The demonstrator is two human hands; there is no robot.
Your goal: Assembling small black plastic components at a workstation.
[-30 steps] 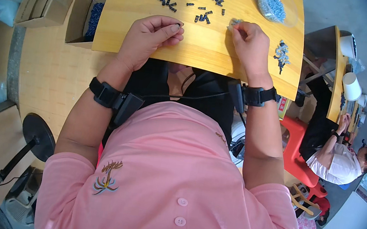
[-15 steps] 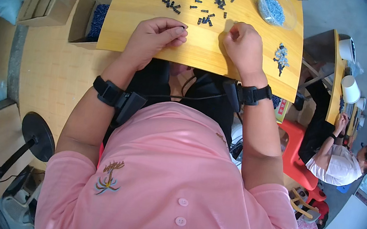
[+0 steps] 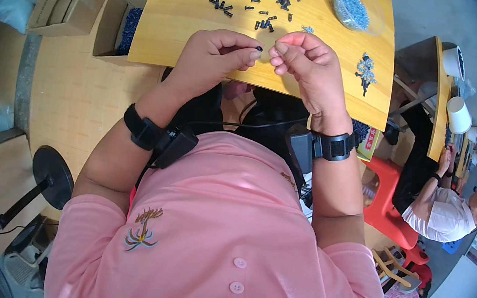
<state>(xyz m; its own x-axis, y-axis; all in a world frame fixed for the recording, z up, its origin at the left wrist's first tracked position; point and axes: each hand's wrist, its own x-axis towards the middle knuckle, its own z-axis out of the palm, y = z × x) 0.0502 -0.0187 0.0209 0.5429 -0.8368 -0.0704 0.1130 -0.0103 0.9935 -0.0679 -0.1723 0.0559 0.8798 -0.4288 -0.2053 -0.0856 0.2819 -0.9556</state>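
One small black part (image 3: 259, 48) sits pinched in my left grip (image 3: 214, 56) above the bench (image 3: 175, 16), end proud likely for access; my right grip (image 3: 313, 68) curls near it, can't tell if loaded.

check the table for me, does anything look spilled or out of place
Nothing looks clearly spilled or damaged. The one mild oddity: a small light-blue clump lies on the table just beyond the right hand, apart from the clear bowl of similarly coloured pieces. It could be there on purpose.
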